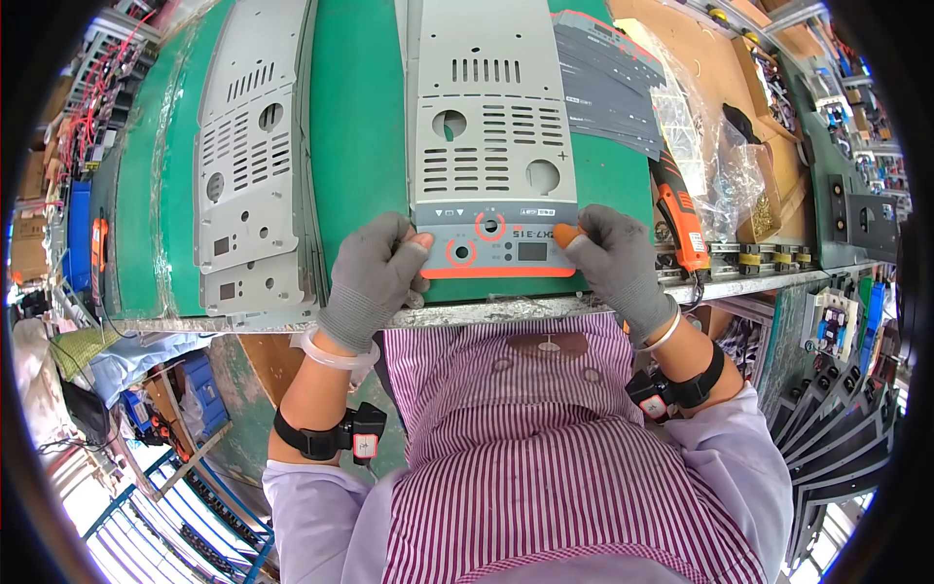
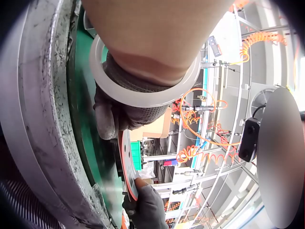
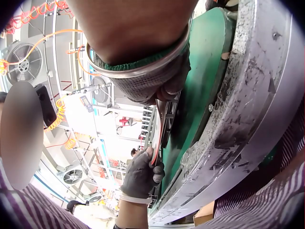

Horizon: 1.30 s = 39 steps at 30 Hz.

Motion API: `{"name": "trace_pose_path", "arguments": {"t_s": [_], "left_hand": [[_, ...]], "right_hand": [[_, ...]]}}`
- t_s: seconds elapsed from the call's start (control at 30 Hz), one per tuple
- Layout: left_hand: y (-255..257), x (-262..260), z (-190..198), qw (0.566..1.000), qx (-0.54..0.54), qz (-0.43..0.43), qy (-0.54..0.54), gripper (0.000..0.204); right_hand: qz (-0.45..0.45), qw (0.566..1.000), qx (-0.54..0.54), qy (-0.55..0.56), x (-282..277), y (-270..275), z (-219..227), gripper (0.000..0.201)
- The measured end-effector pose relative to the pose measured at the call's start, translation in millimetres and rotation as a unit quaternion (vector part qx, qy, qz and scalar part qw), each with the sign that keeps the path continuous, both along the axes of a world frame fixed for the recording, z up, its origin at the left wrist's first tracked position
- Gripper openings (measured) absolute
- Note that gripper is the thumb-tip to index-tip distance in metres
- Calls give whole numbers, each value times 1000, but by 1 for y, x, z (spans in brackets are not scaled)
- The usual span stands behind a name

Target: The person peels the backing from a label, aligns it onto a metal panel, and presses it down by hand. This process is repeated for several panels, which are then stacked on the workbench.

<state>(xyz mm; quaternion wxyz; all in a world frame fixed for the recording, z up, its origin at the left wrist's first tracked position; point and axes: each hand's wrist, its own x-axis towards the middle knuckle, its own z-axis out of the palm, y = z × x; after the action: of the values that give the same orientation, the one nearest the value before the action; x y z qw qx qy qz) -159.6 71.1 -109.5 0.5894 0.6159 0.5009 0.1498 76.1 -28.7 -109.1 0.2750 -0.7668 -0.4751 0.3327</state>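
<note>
A dark grey label panel with an orange edge (image 1: 496,255) lies across the near end of a light grey slotted metal plate (image 1: 491,146). The gloved left hand (image 1: 377,268) pinches the panel's left end between thumb and fingers; the gloved right hand (image 1: 618,261) pinches its right end. In the left wrist view the panel (image 2: 127,162) is seen edge-on, between the left hand (image 2: 126,112) and the right hand (image 2: 148,209). The right wrist view shows the panel's edge (image 3: 157,131) between the right hand (image 3: 155,88) and the left hand (image 3: 142,171).
More slotted plates (image 1: 248,146) are stacked at the left on the green bench top (image 1: 358,97). Further grey label panels (image 1: 608,88) lie at the back right, beside an orange power tool (image 1: 681,219) and clear plastic bags (image 1: 725,175). The metal bench edge (image 1: 467,313) runs before the person.
</note>
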Motion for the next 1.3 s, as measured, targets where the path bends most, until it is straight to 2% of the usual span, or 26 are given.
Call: {"name": "trace_pose_path", "arguments": {"t_s": [1.3], "left_hand": [[-3,6,5,1000,-16,20,9,22]], "right_hand": [[10,996,83,-41,-3,-2,-1,24]]}}
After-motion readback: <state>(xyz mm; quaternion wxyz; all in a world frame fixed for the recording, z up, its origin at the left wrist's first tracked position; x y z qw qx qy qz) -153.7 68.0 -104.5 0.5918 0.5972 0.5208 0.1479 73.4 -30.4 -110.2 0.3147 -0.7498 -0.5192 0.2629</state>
